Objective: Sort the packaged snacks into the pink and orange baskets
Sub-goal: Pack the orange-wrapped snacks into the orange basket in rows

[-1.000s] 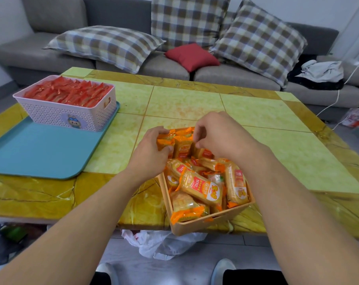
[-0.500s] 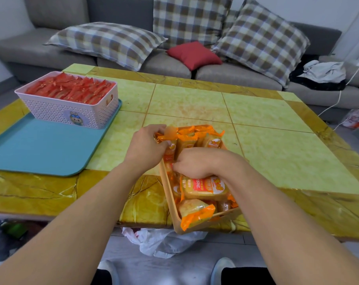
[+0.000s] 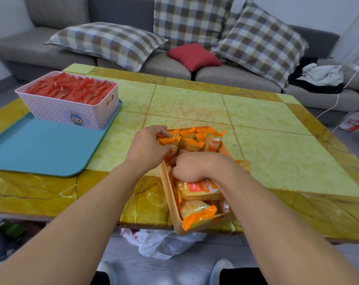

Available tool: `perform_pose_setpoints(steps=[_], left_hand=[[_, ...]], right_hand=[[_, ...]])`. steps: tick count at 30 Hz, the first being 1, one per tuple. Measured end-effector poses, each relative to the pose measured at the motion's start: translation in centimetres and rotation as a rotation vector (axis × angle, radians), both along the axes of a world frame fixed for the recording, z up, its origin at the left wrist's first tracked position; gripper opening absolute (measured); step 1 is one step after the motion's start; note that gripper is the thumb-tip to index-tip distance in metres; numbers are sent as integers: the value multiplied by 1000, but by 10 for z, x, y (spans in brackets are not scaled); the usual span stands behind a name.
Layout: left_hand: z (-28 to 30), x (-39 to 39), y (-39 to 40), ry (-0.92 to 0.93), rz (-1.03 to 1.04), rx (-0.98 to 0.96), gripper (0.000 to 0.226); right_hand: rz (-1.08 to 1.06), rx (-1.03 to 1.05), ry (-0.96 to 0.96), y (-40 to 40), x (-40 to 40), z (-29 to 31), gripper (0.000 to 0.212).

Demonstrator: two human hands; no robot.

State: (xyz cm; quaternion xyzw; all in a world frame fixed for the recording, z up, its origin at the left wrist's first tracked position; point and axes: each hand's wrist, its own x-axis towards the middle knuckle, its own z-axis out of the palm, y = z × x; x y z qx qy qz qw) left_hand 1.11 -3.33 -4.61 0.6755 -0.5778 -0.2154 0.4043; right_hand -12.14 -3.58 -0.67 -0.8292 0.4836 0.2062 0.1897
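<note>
The orange basket [image 3: 167, 188] sits at the table's near edge, overhanging it slightly, packed with several orange-wrapped snack packets [image 3: 199, 190]. My left hand [image 3: 147, 147] pinches the packets at the basket's far left corner. My right hand [image 3: 193, 166] reaches into the middle of the basket with its fingers curled down among the packets. The pink basket [image 3: 71, 111] stands at the far left on a blue tray, filled with several red snack packets [image 3: 71, 90].
A blue tray [image 3: 40, 149] lies on the left of the yellow-green tiled table [image 3: 277, 153]. A grey sofa with checked cushions [image 3: 260, 42] and a red cushion stands behind. A white plastic bag [image 3: 160, 241] lies on the floor under the table's edge.
My right hand moved from the basket's far end back to its middle and dug in among the packets. My left hand stayed at the far left corner.
</note>
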Motion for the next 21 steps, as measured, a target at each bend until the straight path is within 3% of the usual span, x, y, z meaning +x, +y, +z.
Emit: perform_pose_setpoints(steps=[12,21], left_hand=[[-1,3,0,-30,-53,0,23],[-2,5,-2,-15,-79,-18,18]], right_hand=[[53,-176,34,-5,-4,9,37],[-8,-328,-263,-21,-25,14,39]])
